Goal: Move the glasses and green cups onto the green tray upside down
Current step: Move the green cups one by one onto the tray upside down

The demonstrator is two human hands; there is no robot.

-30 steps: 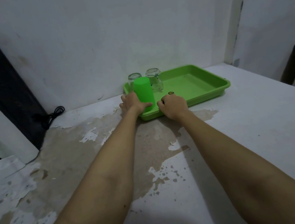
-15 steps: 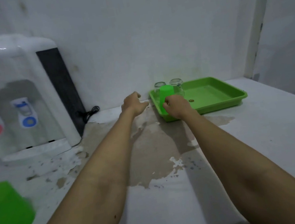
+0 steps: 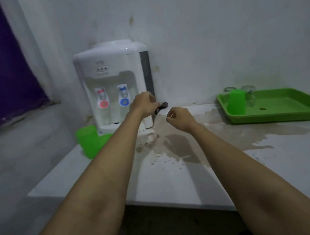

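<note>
From the head camera, both bare forearms reach out over the stained white counter [image 3: 236, 165]: the left hand [image 3: 143, 104] hangs in front of the white water dispenser [image 3: 114, 83] with its fingers loosely curled and empty, and the right hand [image 3: 179, 118] is beside it, curled into a loose fist that holds nothing. At the right, the green tray [image 3: 289, 112] carries one upside-down green cup [image 3: 236, 105] in its near-left corner with two inverted glasses [image 3: 248, 95] just behind it. Another green cup [image 3: 88, 141] stands on the counter's left end beside the dispenser's base, with more green just beside it, partly hidden by the left forearm.
</note>
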